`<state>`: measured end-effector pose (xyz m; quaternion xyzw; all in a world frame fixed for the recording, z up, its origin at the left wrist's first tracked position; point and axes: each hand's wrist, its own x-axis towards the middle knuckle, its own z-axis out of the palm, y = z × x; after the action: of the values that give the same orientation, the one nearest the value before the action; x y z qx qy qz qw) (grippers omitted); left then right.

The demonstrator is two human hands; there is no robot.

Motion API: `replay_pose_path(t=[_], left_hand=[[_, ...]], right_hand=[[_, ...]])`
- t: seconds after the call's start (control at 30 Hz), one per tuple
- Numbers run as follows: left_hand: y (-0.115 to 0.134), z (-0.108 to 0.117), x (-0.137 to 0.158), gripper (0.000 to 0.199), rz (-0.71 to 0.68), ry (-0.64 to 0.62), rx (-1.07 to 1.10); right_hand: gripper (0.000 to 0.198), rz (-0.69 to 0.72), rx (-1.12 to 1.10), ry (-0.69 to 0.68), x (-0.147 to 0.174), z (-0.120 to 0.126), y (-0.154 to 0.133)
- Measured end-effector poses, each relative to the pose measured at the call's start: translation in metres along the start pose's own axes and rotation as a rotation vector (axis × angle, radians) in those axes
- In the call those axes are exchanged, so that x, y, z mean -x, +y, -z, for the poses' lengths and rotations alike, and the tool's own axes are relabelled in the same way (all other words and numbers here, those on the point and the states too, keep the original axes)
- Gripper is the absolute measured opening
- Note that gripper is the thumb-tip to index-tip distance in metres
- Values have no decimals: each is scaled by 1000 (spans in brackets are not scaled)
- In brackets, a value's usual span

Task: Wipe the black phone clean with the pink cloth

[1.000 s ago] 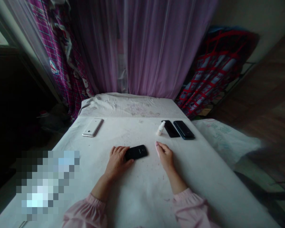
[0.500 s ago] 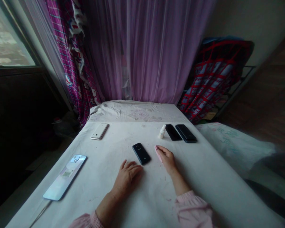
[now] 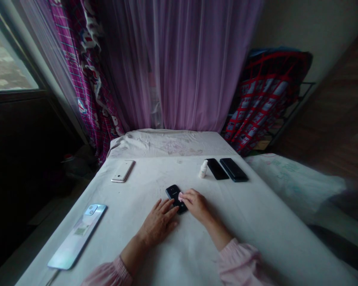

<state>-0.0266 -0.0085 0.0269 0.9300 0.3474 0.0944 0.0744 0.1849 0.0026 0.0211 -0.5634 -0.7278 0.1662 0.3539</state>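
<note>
Your right hand [image 3: 197,205], pinching pink cloth [image 3: 180,196], has moved onto the dark phone [image 3: 173,192]; your left hand [image 3: 157,223], unclenched, touches it.

The black phone [image 3: 173,191] lies back up, flat on the white-covered desk [image 3: 149,182], around its middle. It is slim with rounded corners; pale lettering crosses the upper part of its back, and a camera sits near the far end. It lies at a slant, far end to the left, near end to the right. Spread fingers of the left hand [image 3: 158,222] touch its left edge and hide part of its lower half. The pink cloth [image 3: 180,196], small and bunched, is pinched in the fingers of the right hand [image 3: 198,206] against the right side of the phone's back; only a little shows.
</note>
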Motion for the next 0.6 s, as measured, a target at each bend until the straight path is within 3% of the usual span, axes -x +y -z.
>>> replay_pose_path(t=[0.2,0.47,0.6], left_hand=[[1,-1,2,49,-46,8,37],[3,5,-1,43,-52,1,72],[-1,4,1,42,-57,28,57]], right_hand=[[25,-9,8,-41,14,10,-5],[22,-8,58,-3,-50,-11,-6],[23,-6,26,5,-52,-14,-3]])
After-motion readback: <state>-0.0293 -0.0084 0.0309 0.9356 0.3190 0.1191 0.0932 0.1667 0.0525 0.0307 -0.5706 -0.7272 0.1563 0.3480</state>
